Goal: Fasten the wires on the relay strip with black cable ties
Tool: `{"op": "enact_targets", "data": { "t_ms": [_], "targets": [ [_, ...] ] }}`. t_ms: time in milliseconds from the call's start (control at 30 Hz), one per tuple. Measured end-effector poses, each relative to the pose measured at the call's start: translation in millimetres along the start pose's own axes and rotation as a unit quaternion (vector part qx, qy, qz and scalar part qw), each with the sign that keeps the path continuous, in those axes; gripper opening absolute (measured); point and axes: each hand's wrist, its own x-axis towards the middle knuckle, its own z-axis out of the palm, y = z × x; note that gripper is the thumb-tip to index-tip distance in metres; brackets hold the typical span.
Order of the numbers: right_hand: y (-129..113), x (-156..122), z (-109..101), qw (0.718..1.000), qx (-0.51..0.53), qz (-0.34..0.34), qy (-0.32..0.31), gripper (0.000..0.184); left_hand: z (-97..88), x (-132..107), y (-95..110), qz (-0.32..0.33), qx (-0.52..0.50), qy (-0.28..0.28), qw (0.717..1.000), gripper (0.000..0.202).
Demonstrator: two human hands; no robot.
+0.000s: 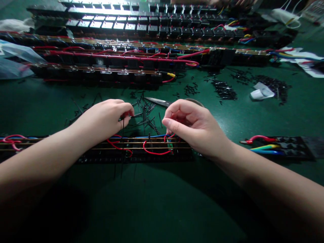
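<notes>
My left hand (111, 116) is closed in a pinch, with thin black cable ties between its fingertips. One cable tie (123, 130) hangs down across a long black strip assembly (96, 158) with brass rods, red and blue wires and a small green board (170, 145). Curled just above that board is my right hand (192, 126), thumb close to the index finger. Whatever its fingertips hold is too small or hidden to name. A red wire (157, 153) loops below, between the hands. Scissors (158, 101) lie behind my right hand, blades pointing left.
Loose black cable ties (149, 118) are scattered behind the assembly. Small black pieces (224, 89) form piles on the green table (162, 202) to the right, by a crumpled white wrapper (262, 91). Several similar wired assemblies (113, 59) stretch across the back.
</notes>
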Motion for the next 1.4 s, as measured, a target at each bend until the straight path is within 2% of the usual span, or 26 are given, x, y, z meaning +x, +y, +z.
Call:
{"op": "enact_targets", "data": {
  "t_ms": [167,367,500,667,833,967,1133,1400],
  "targets": [
    [0,1,0,1.000,0.000,-0.001,-0.001,0.010,0.2,0,-1,0.000,0.015,-0.001,1.000,0.028],
    [-1,1,1,1.000,0.004,-0.005,0.001,0.010,3.0,0,-4,0.033,0.002,0.012,0.999,0.030],
    [1,1,1,1.000,-0.005,-0.009,0.002,0.010,-1.5,-1,3,0.028,-0.026,0.043,0.998,0.029],
    [3,2,1,1.000,-0.030,-0.008,0.003,0.007,-6.8,-3,9,0.023,-0.051,0.036,0.998,0.023],
    [3,2,1,1.000,-0.028,-0.004,0.000,0.008,-3.5,-2,2,0.040,-0.028,0.048,0.998,0.033],
    [2,2,1,1.000,-0.030,0.001,-0.004,0.009,-0.7,0,-2,0.058,-0.026,0.026,0.998,0.036],
    [2,2,1,1.000,-0.027,-0.001,-0.006,0.008,0.5,2,-2,0.038,-0.029,0.001,0.999,0.038],
    [1,3,1,0.999,-0.040,-0.009,-0.007,0.008,-2.2,4,-1,0.022,-0.026,-0.033,0.999,0.030]
  ]
}}
